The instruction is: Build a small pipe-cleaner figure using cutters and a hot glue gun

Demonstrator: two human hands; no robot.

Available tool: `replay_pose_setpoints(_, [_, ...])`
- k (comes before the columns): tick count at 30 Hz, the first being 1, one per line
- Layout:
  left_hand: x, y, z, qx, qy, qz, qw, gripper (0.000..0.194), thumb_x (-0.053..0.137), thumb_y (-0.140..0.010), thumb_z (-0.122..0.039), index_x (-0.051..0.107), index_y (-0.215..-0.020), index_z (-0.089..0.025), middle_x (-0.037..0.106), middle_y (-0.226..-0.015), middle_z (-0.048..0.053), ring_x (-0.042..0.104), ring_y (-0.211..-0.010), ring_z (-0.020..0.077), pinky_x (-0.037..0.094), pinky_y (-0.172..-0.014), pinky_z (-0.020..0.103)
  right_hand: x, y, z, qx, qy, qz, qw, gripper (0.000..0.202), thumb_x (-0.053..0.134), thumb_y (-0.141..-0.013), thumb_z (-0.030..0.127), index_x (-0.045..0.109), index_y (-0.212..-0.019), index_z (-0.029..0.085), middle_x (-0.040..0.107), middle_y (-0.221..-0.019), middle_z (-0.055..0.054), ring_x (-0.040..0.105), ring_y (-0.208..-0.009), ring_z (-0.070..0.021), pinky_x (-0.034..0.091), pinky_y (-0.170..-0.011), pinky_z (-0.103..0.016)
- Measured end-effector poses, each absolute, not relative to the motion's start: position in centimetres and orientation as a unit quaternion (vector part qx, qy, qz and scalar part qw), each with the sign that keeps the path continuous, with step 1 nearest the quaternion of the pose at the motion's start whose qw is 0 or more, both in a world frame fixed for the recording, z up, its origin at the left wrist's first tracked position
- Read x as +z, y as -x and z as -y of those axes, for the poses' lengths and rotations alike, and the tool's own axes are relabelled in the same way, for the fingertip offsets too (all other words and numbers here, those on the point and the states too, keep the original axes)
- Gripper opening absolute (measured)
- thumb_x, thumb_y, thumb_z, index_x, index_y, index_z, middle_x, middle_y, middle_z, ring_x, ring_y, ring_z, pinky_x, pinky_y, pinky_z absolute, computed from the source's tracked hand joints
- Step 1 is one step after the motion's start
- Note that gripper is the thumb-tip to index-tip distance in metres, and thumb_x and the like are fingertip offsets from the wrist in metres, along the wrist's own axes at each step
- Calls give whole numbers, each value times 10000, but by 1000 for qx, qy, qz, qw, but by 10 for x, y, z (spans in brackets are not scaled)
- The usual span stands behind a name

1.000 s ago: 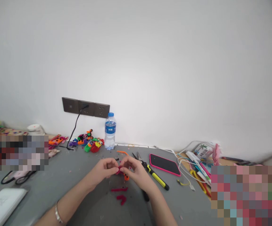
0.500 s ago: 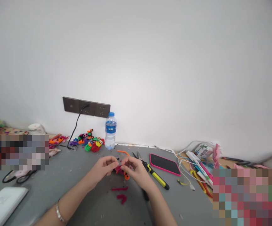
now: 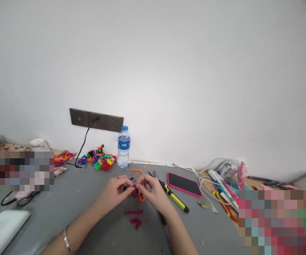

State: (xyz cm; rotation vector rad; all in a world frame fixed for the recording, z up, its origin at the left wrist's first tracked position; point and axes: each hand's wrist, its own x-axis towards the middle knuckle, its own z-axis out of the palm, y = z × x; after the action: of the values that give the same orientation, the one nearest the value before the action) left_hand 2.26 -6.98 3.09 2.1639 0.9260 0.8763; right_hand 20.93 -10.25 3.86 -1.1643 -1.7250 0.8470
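Note:
My left hand (image 3: 117, 191) and my right hand (image 3: 150, 187) meet over the grey table, fingertips pinched on a small fuzzy pipe-cleaner piece (image 3: 135, 191) in dark pink, with orange and black parts. An orange loop of it (image 3: 141, 197) hangs below my right fingers. The rest is partly covered by the fingers. Closer to me lie a straight magenta pipe cleaner (image 3: 133, 212) and a bent magenta one (image 3: 136, 222). An orange strip (image 3: 137, 170) rests beyond the hands. Beside my right hand is a hand tool with yellow-and-black handles (image 3: 178, 202), its pointed metal jaws apart.
A water bottle (image 3: 123, 148) stands against the wall beside colourful fuzzy figures (image 3: 106, 162). A pink-edged phone (image 3: 184, 184) and white cables (image 3: 204, 193) lie on the right. A white box-like device (image 3: 5, 230) is at front left. A black cord (image 3: 83, 145) hangs from the socket panel.
My left fingers have shifted slightly, and a dark pink strand now shows between both hands' fingertips. The view has moved a little; the things on the table stay put.

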Motion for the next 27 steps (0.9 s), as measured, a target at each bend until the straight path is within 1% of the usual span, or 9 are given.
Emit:
replay_pose_setpoints(4, [31, -22, 71, 313, -852, -333, 255, 186, 525, -876, -248, 639, -738, -197, 595, -707, 5, 536, -664, 151, 361, -598, 239, 39, -209, 103, 336, 472, 700, 418, 107, 559, -841, 249, 581, -762, 180, 578, -724, 2, 510, -673, -139, 397, -639, -247])
replay_pose_setpoints(9, [28, -22, 73, 309, -877, -317, 188, 210, 475, -912, -223, 625, -767, -201, 623, -777, 24, 568, -766, 175, 406, -682, 267, 37, -209, 103, 336, 473, 704, 410, 90, 548, -837, 229, 578, -768, 180, 561, -702, 10, 473, -660, -132, 385, -625, -240])
replay_pose_setpoints(17, [23, -21, 73, 289, -897, -319, 100, 194, 448, -926, -196, 615, -829, -205, 626, -833, 34, 572, -801, 186, 425, -693, 286, 28, -207, 98, 336, 481, 695, 415, 72, 539, -819, 201, 555, -751, 185, 535, -672, 21, 470, -632, -125, 374, -594, -232])
replay_pose_setpoints(20, [22, -21, 73, 288, -902, -314, 69, 193, 442, -925, -182, 615, -843, -211, 620, -840, 34, 555, -813, 190, 424, -694, 288, 25, -204, 97, 345, 491, 683, 416, 90, 558, -811, 231, 547, -734, 186, 526, -658, 25, 466, -610, -123, 370, -583, -232])
replay_pose_setpoints(23, [22, -21, 72, 279, -910, -305, 43, 201, 438, -922, -167, 609, -826, -208, 611, -820, 33, 534, -788, 189, 417, -681, 286, 19, -200, 95, 385, 506, 652, 414, 151, 582, -810, 298, 527, -724, 186, 507, -622, 35, 439, -539, -111, 344, -528, -226])
replay_pose_setpoints(27, [23, -19, 70, 275, -910, -305, 54, 210, 437, -914, -149, 593, -784, -204, 612, -804, 29, 527, -781, 190, 411, -682, 289, 16, -196, 92, 445, 499, 609, 427, 269, 609, -797, 415, 505, -715, 180, 488, -605, 38, 423, -512, -99, 317, -502, -218])
